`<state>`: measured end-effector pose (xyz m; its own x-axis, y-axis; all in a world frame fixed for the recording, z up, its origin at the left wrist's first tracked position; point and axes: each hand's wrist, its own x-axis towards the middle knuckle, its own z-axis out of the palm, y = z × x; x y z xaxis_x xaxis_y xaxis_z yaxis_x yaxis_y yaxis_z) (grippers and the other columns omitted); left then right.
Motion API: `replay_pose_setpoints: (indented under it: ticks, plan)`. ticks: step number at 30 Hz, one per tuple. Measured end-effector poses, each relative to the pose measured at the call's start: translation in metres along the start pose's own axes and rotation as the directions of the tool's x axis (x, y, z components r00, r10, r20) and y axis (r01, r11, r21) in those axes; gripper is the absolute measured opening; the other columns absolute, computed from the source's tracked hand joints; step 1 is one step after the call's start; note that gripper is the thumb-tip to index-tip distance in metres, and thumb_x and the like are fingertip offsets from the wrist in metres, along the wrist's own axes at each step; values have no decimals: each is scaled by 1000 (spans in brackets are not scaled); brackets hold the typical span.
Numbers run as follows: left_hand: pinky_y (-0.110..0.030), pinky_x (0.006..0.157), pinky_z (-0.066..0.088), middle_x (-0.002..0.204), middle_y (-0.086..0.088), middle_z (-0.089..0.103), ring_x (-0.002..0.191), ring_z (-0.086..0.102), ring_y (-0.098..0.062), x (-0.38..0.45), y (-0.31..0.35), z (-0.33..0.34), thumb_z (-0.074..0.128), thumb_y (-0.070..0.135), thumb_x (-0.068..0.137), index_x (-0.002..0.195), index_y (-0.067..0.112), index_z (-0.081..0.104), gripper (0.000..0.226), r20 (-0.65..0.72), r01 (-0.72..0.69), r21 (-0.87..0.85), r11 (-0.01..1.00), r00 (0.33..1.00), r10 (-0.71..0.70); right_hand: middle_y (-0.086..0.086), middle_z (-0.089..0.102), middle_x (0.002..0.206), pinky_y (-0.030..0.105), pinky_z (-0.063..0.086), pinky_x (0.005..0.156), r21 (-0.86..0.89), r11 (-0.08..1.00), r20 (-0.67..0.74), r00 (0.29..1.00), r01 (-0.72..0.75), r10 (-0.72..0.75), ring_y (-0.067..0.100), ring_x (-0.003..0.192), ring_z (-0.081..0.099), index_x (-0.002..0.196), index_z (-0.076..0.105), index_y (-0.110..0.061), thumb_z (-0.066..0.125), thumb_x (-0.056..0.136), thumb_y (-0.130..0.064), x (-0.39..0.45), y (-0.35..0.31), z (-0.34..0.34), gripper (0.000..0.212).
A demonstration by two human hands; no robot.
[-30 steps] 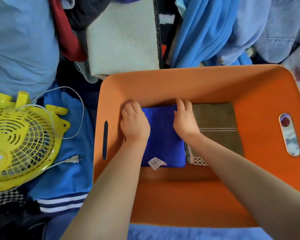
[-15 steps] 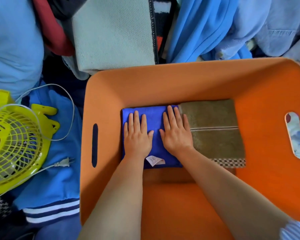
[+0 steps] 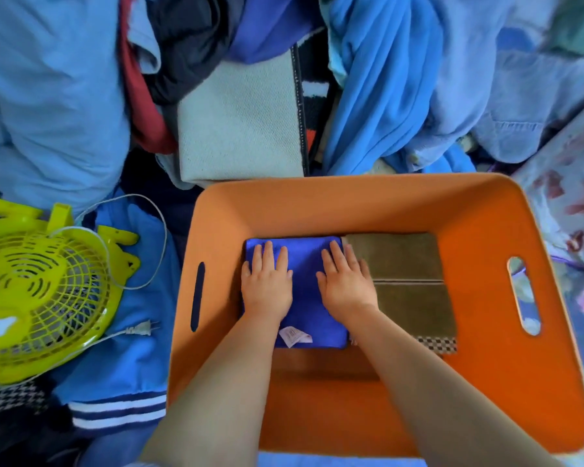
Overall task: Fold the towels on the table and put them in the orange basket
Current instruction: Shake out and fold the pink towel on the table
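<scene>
Since 1 s ago both hands moved from blue towel's (image 3: 304, 318) far edges onto its top. Left hand (image 3: 267, 284) & right hand (image 3: 346, 284) lie flat, fingers straight, pressing it, gripping nothing. Towel's inside orange basket (image 3: 368, 203); brown towel (image 3: 408, 288) touches it just right of right hand.

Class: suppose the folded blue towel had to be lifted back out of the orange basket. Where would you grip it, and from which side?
Probably by its two short side edges, coming straight down from above. The blue towel lies flat on the floor of the orange basket, walls all round, with the brown towel against its right edge, so that side is tight.
</scene>
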<state>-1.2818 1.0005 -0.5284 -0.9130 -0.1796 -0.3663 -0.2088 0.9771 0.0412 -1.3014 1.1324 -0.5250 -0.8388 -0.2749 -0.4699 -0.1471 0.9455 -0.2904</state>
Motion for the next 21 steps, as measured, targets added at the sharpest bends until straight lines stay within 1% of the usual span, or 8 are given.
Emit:
replay_pose_setpoints:
  ticks: [2, 4, 8, 11, 13, 15, 18, 21]
  plan:
    - [-41, 115, 13, 157, -4, 4, 145, 2, -22, -7, 7, -23, 28, 31, 100, 147, 22, 15, 49, -9, -12, 2, 1000, 1000, 12, -1, 0, 157, 39, 3, 117, 35, 999, -28, 999, -37, 38, 22, 144, -6, 147, 9, -19, 21, 99, -33, -12, 1, -19, 51]
    - [-41, 114, 15, 157, -5, 7, 144, 5, -24, -19, 15, -56, 30, 26, 99, 145, 20, 21, 47, -40, -21, 18, 1000, 999, 22, -1, 3, 157, 41, 8, 117, 11, 999, -57, 997, -49, 49, 24, 145, -3, 146, 9, -22, 24, 99, -31, -31, 0, -46, 51]
    - [-42, 111, 20, 153, -10, 18, 141, 15, -27, -45, 35, -130, 45, 10, 88, 134, 13, 39, 46, -114, 51, 39, 998, 992, -46, 0, 8, 156, 43, 21, 113, -27, 997, -156, 985, -73, 68, 26, 144, 7, 146, 5, -24, 31, 96, -19, -72, -10, -112, 57]
    - [-37, 100, 33, 138, -11, 38, 128, 34, -28, -76, 50, -184, 46, 4, 84, 123, 9, 49, 40, -214, 34, 22, 999, 976, -28, 4, 22, 152, 43, 28, 107, -23, 1000, -284, 959, -5, -2, 27, 141, 17, 144, 16, -19, 35, 93, -13, -109, -23, -167, 55]
    - [-36, 91, 36, 126, -10, 46, 119, 40, -28, -104, 57, -220, 43, 5, 87, 117, 8, 53, 32, -284, 2, 5, 1000, 959, -1, 7, 34, 145, 42, 30, 104, -35, 999, -375, 926, 34, -45, 27, 136, 26, 139, 28, -14, 35, 94, -15, -141, -30, -201, 46]
    - [-37, 91, 36, 124, -10, 47, 118, 40, -28, -129, 64, -249, 42, 9, 90, 116, 8, 53, 28, -332, -28, 6, 1000, 943, 28, 8, 41, 140, 42, 30, 103, -65, 996, -425, 902, 57, -80, 27, 132, 31, 134, 36, -11, 34, 95, -19, -168, -33, -227, 40]
    - [-38, 91, 36, 127, -10, 47, 119, 40, -29, -185, 72, -295, 43, 12, 91, 117, 8, 54, 28, -436, -78, -1, 997, 897, 70, 9, 43, 139, 40, 27, 105, -115, 989, -509, 849, 98, -144, 27, 132, 32, 134, 38, -10, 35, 95, -20, -227, -39, -266, 40]
    - [-39, 91, 38, 126, -10, 49, 120, 40, -30, -237, 77, -328, 44, 14, 91, 119, 9, 53, 30, -522, -128, 22, 992, 844, 120, 10, 44, 139, 41, 29, 103, -159, 982, -572, 801, 102, -176, 29, 131, 33, 134, 38, -9, 36, 95, -20, -283, -47, -293, 40]
